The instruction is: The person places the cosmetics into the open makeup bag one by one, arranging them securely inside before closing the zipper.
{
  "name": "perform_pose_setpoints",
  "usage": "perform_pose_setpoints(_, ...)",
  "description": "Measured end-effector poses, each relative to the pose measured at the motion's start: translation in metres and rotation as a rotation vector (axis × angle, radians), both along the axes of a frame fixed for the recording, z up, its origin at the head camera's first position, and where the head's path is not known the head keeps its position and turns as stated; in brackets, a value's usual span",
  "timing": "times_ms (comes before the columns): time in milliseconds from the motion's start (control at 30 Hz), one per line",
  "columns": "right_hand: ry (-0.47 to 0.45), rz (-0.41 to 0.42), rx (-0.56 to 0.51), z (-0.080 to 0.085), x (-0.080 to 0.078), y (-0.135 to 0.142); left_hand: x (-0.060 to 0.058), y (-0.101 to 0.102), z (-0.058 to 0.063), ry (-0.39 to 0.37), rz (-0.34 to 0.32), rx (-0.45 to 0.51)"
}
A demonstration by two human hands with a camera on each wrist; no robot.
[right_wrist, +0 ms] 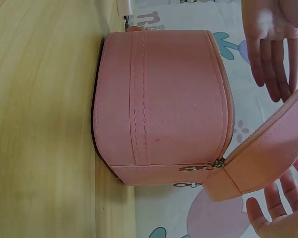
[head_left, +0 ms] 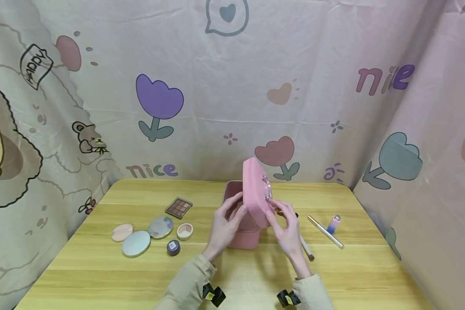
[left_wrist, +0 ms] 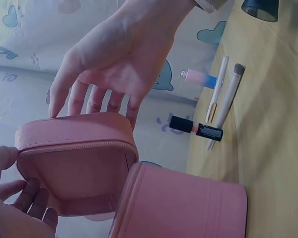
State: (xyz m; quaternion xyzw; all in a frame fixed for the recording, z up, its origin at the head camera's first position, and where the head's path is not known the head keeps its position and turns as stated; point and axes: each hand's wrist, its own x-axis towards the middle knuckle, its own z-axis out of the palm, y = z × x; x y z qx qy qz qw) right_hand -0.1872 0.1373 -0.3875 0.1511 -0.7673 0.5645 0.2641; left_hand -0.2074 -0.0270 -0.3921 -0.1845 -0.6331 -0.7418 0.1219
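A pink cosmetic case [head_left: 244,240] stands upright on the table, unzipped, its lid [head_left: 252,191] raised on edge. My left hand [head_left: 225,228] holds the lid near its rim, with the thumb at the corner and the fingers by the inner side in the left wrist view. On the lid's outer side, near the handle [head_left: 268,187], my right hand [head_left: 287,230] grips it between thumb and fingers. Two zipper pulls [right_wrist: 196,168] hang at the case's edge. The part of the case's inside that shows is bare pink lining.
Left of the case lie an eyeshadow palette [head_left: 179,207], round compacts [head_left: 136,243], a small pot [head_left: 173,247] and a powder puff [head_left: 122,232]. To the right are a makeup brush [head_left: 307,248], a silver pen-like stick [head_left: 325,231], a pink-blue tube [head_left: 333,224] and a black-capped tube [left_wrist: 196,128].
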Motion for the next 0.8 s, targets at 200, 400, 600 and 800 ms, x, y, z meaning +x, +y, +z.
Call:
perform_pose_setpoints(200, 0.071, 0.023, -0.071, 0.001, -0.002, 0.002, 0.009, 0.01, 0.022, 0.095, 0.024, -0.141)
perform_pose_setpoints(400, 0.07, -0.006, -0.101, 0.003, -0.001, 0.008, 0.014, 0.008, 0.032, 0.123, -0.03, -0.34)
perform_pose_setpoints(600, 0.031, -0.059, -0.116, 0.006, -0.001, 0.014, -0.007, -0.016, 0.0, 0.118, 0.121, -0.398)
perform_pose_setpoints(800, 0.03, -0.06, -0.123, 0.008, 0.0, 0.016, -0.023, -0.04, -0.035, -0.079, 0.242, -0.484)
